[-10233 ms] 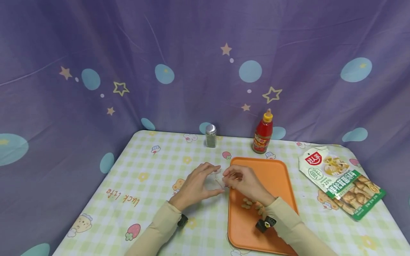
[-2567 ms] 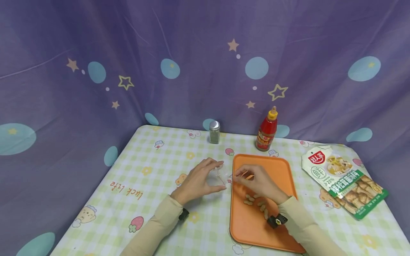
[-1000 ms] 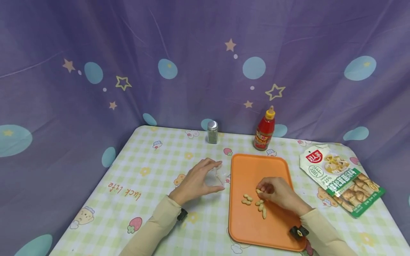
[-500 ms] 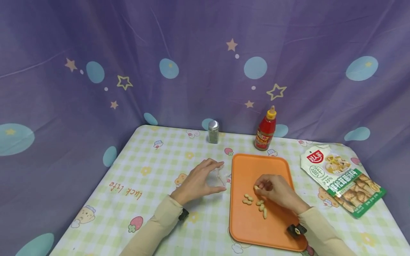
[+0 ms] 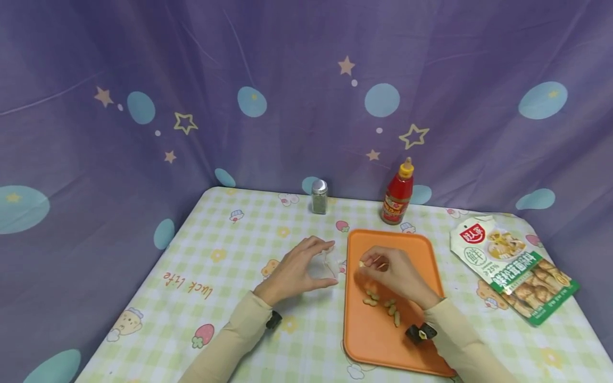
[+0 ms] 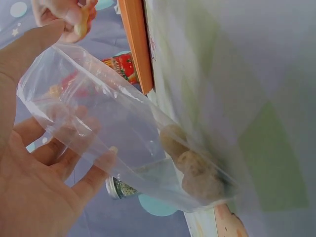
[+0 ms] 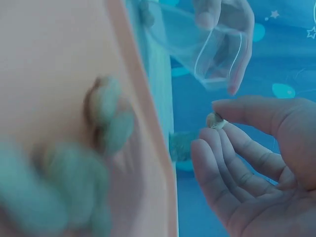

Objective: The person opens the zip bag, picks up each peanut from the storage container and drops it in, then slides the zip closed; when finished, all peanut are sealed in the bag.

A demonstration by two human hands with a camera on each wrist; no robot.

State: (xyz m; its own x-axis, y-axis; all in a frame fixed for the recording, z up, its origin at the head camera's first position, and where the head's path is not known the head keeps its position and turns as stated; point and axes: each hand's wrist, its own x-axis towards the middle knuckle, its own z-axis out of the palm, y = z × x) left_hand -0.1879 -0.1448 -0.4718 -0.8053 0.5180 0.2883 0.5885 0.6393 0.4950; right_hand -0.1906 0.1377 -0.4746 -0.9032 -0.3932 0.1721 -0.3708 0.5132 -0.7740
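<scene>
In the head view my left hand holds a clear plastic bag upright on the cloth, thumb and fingers spreading its mouth. Several peanuts lie in the bottom of that bag in the left wrist view. My right hand is above the left part of an orange tray, a short way right of the bag. Between its thumb and fingertips it pinches one peanut. More peanuts lie loose on the tray below, blurred in the right wrist view.
Behind the tray stands a red sauce bottle with a yellow cap. A seasoning shaker is farther left at the back. To the right lies a green and white food packet. A purple curtain hangs behind the table.
The right hand was beside the tray's left edge, then went over the peanuts and has now come back left with one pinched. The left hand stays in place with the bag.
</scene>
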